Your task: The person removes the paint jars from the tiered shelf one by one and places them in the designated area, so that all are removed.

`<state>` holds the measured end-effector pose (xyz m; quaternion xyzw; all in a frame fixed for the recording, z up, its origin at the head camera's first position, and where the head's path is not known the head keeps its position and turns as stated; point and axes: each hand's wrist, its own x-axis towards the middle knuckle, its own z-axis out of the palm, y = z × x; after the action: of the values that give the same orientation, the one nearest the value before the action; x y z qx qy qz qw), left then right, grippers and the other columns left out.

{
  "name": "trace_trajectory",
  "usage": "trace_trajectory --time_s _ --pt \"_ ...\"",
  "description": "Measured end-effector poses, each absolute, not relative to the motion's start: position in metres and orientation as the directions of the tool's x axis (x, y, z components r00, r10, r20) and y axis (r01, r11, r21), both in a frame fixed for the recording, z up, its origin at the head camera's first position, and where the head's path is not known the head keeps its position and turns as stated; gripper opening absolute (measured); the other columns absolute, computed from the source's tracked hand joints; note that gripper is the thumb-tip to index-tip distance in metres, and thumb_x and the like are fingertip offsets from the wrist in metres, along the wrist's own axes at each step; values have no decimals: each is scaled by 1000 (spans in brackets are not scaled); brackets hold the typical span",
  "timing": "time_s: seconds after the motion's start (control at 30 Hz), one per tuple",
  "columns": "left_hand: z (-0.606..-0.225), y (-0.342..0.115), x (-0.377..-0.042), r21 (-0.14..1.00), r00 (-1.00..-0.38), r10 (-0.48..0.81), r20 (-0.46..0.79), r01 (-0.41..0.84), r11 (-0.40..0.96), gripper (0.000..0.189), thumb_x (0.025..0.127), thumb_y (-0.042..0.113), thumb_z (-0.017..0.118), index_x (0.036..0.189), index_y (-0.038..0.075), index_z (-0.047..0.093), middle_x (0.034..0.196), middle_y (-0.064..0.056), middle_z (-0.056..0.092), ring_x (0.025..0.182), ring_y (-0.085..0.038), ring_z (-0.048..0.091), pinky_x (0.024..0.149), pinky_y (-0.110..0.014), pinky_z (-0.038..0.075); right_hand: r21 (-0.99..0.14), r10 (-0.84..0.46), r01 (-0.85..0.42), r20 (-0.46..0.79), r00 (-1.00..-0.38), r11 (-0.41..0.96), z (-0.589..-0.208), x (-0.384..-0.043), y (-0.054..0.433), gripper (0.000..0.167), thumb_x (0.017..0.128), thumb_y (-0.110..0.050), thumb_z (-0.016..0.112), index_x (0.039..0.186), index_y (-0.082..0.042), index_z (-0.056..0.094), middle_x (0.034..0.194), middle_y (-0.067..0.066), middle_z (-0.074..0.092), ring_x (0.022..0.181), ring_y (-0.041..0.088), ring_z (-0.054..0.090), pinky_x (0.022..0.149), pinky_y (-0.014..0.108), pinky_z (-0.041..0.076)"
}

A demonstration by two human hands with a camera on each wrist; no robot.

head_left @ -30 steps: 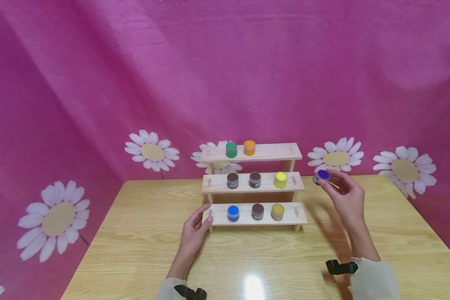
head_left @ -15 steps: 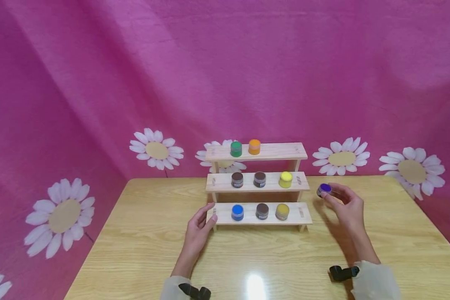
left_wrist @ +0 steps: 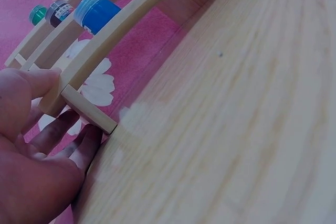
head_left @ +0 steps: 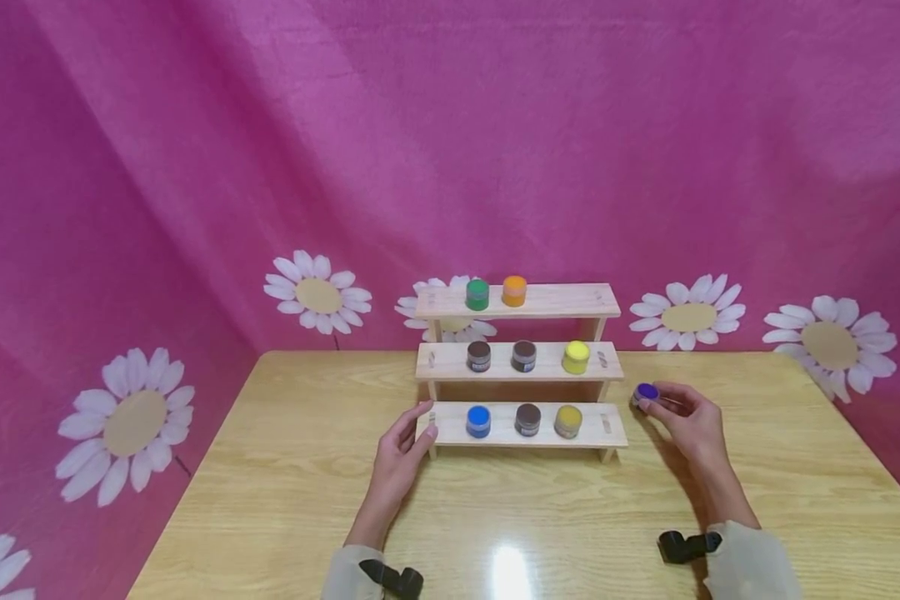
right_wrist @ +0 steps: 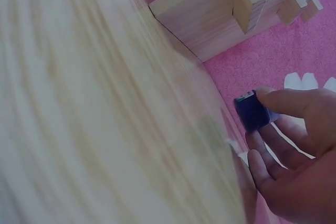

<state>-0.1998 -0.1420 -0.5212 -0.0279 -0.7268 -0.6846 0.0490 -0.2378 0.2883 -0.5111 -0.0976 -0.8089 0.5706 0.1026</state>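
Observation:
A small paint jar with a purple lid (head_left: 647,392) is pinched between the thumb and fingers of my right hand (head_left: 693,421), low over the table right of the wooden shelf. In the right wrist view, the purple paint jar (right_wrist: 252,111) appears tilted. My left hand (head_left: 397,462) grips the left end of the three-step wooden shelf (head_left: 450,433), its thumb (left_wrist: 44,81) on the bottom board and fingers curled below. On the bottom step stand blue (head_left: 478,422), dark brown (head_left: 528,419) and dull yellow (head_left: 568,422) paint jars.
The middle step bears two dark jars (head_left: 524,356) and a bright yellow jar (head_left: 576,357). Green (head_left: 477,294) and orange (head_left: 514,291) jars stand on the top step. A pink cloth (head_left: 495,150) with daisies hangs behind the wooden table (head_left: 285,500).
My right hand has lowered the purple paint jar toward the table, beside the shelf. My left hand stays at the shelf's left end. The head view has shifted slightly.

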Motion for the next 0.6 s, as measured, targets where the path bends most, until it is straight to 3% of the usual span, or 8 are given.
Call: trace_trajectory --time_s 0.3,0.6 --pt "-519 -140 -200 992 -993 -19 114 113 48 41 101 16 67 141 9 62 156 -16 46 149 -33 34 122 -50 26 -919 248 45 58 -967 392 -513 -237 288 50 95 -21 77 133 5 60 124 22 63 88 -6 57 76 8 51" --pt "-518 -139 -198 992 -993 -27 111 110 62 41 102 14 66 142 9 61 156 -15 46 149 -32 34 122 -49 26 -935 201 -34 111 -973 353 -517 -236 289 48 94 -12 77 131 10 56 125 30 61 89 -6 58 79 8 53"
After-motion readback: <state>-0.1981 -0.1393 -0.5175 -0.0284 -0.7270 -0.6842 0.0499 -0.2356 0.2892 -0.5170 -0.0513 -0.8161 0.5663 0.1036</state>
